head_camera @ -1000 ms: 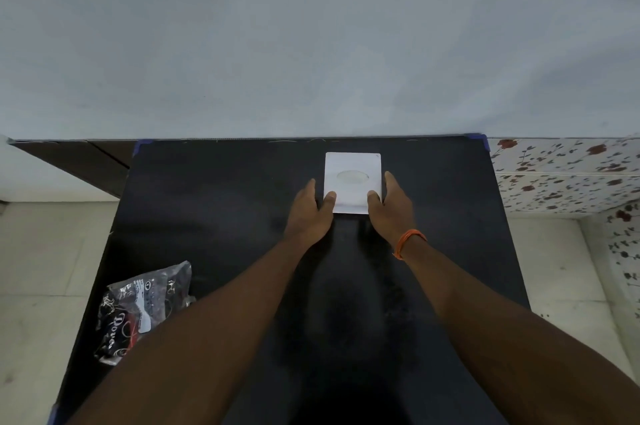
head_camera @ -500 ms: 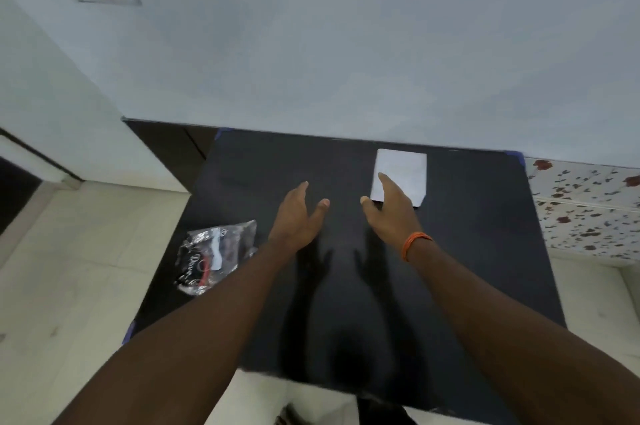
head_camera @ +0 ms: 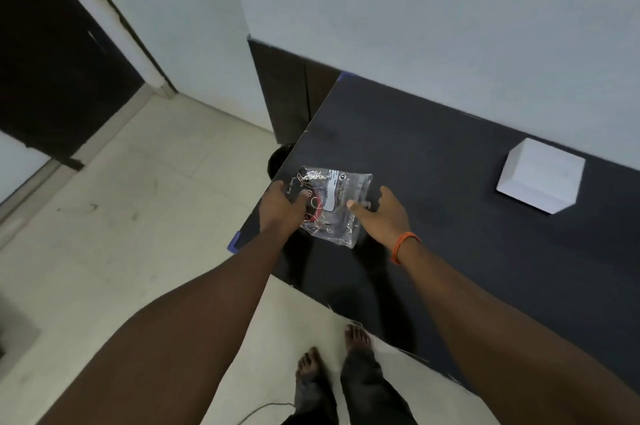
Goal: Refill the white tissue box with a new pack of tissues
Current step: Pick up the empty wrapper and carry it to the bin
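A clear plastic tissue pack (head_camera: 334,206) with black, red and white print lies at the left edge of the black table (head_camera: 450,144). My left hand (head_camera: 282,208) grips the pack's left end, thumb on top. My right hand (head_camera: 382,215), an orange band at its wrist, is spread at the pack's right side, and its thumb touches the plastic. The white tissue box (head_camera: 540,180) stands far to the right near the wall, apart from both hands; its opening does not show.
A pale wall runs behind the table. A dark cabinet (head_camera: 287,95) stands at the table's far left corner. Left of the table is tiled floor (head_camera: 121,217) and a dark doorway (head_camera: 52,61). My bare feet (head_camera: 332,355) are at the table's near edge.
Both hands left the white box and moved left to the tissue pack. My left hand has taken hold of it. The view swung left and down.
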